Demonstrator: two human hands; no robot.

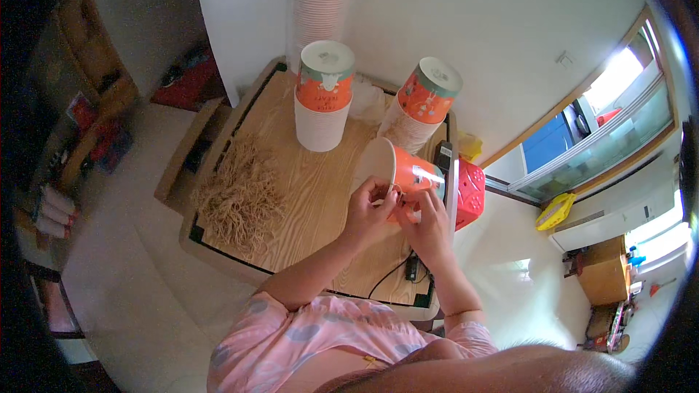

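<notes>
An orange paper cup with a white rim and a teal band at its base lies tilted on its side between my hands, its mouth toward the left. My left hand pinches it near the rim, fingers closed. Against the lower side of the cup, my right hand has its fingers bent and closed close to the left fingertips. Anything small between the fingertips is too hidden to make out. To the left on the wooden table is a heap of tan twine pieces.
Two upside-down stacks of paper cups, a left one and a right one, stand at the table's far side. Behind rises a tall pale cup stack. A red plastic container adjoins the right edge. A black cable lies near the front.
</notes>
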